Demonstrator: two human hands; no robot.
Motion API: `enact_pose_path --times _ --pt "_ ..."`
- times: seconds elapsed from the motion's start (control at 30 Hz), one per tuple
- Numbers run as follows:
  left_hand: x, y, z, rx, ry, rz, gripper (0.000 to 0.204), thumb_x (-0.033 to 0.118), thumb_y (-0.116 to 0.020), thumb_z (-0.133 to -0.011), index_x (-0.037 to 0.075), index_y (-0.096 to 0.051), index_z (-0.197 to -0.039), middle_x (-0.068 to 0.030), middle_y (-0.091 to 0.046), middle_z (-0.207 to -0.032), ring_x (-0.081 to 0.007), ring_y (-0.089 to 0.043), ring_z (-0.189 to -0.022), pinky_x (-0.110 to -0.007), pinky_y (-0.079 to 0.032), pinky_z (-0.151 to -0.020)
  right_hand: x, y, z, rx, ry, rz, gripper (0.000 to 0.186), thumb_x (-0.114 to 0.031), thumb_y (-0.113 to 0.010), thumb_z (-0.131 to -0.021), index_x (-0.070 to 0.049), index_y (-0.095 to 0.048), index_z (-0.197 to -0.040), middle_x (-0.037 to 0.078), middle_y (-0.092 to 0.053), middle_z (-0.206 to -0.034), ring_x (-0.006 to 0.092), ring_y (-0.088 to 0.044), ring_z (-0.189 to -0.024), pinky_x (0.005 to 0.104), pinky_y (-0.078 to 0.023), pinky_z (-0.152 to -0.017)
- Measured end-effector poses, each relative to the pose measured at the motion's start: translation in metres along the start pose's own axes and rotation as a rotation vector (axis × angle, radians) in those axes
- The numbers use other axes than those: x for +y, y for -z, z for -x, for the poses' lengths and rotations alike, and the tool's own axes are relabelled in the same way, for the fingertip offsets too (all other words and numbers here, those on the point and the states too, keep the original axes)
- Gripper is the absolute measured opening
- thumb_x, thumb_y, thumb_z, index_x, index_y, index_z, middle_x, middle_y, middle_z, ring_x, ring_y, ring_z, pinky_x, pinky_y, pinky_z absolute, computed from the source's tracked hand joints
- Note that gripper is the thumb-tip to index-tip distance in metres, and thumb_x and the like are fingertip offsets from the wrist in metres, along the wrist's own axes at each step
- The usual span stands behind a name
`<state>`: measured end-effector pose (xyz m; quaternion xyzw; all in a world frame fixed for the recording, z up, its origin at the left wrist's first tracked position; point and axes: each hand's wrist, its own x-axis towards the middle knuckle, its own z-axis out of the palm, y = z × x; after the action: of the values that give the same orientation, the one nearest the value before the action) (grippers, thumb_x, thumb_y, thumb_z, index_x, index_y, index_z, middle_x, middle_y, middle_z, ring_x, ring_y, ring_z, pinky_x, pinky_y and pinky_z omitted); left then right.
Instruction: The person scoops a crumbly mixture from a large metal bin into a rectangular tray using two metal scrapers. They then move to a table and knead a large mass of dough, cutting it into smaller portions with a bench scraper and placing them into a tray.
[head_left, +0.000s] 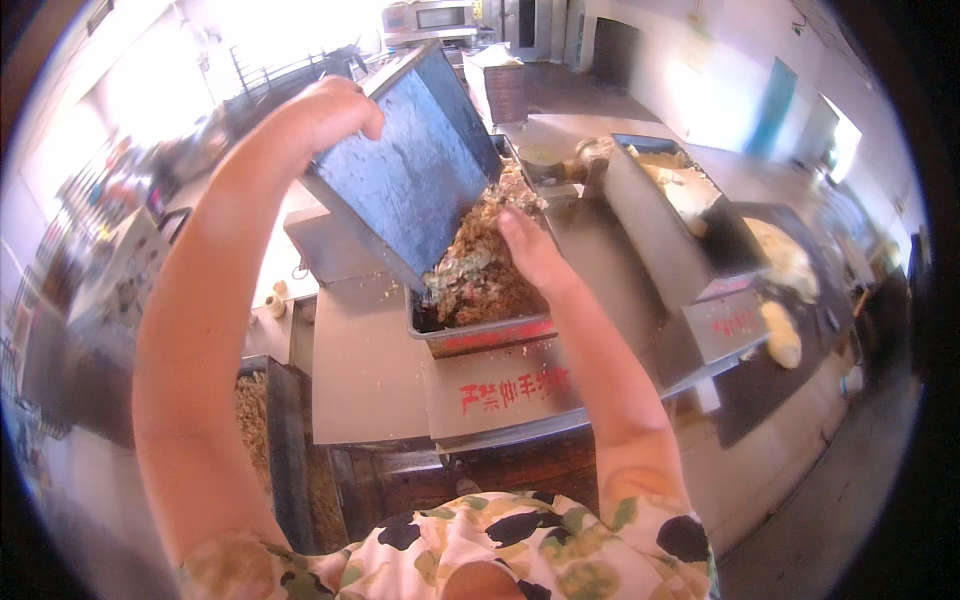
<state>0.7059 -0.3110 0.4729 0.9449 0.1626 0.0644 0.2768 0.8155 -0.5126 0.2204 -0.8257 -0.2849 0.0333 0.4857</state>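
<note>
My left hand [340, 108] is wrapped over the upper edge of a deep rectangular metal bin [420, 145], bluish and scuffed. The bin is tipped steeply, its lower edge resting at a dark rectangular hopper [490, 335] on the machine. A heap of brown, crumbly filling [485, 260] with paler and greenish bits lies in the hopper and against the bin's mouth. At the right side of this heap is my right hand [530, 245], stretched out flat and touching the filling. Some of its fingertips are hidden.
To the right stands a second metal hopper [650, 225] holding pale dough [680, 185]. More dough [785, 260] lies on a dark surface beyond it. Low at the left, another dark bin [285, 450] contains similar crumbly filling. A stack of trays [495, 85] stands farther back.
</note>
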Motion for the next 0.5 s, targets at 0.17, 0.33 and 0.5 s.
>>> enact_pose_path --times 0.17,0.33,0.5 --pt "-0.048 0.039 0.014 0.078 0.012 0.357 0.063 0.021 -0.068 -0.065 -0.002 -0.053 -0.122 -0.0179 -0.058 -0.11 -0.0253 -0.059 -0.099 -0.036 -0.049 -0.082 -0.016 -0.02 0.006 -0.574 0.055 0.251 0.064 -0.057 -0.039 -0.097 -0.006 -0.051 -0.134 0.017 -0.049 -0.14 0.0308 -0.047 -0.129 0.0375 -0.036 -0.106" --pt "-0.158 0.058 0.046 0.43 0.215 0.793 0.033 0.022 -0.068 -0.068 0.004 -0.063 -0.095 -0.012 -0.063 -0.091 -0.023 -0.062 -0.079 -0.033 -0.052 -0.071 -0.023 -0.017 0.016 -0.18 0.22 0.11 0.03 -0.02 -0.06 -0.091 -0.003 -0.065 -0.116 0.013 -0.07 -0.104 0.0281 -0.066 -0.098 0.033 -0.049 -0.088" --pt "-0.322 0.055 0.151 0.686 0.477 1.039 0.022 0.022 -0.067 -0.07 0.012 -0.067 -0.09 -0.0061 -0.065 -0.093 -0.0202 -0.06 -0.087 -0.037 -0.05 -0.075 -0.028 -0.025 0.02 -0.063 0.078 -0.012 0.021 -0.003 -0.059 -0.088 -0.002 -0.069 -0.107 0.006 -0.069 -0.089 0.0125 -0.065 -0.084 0.0262 -0.05 -0.078"
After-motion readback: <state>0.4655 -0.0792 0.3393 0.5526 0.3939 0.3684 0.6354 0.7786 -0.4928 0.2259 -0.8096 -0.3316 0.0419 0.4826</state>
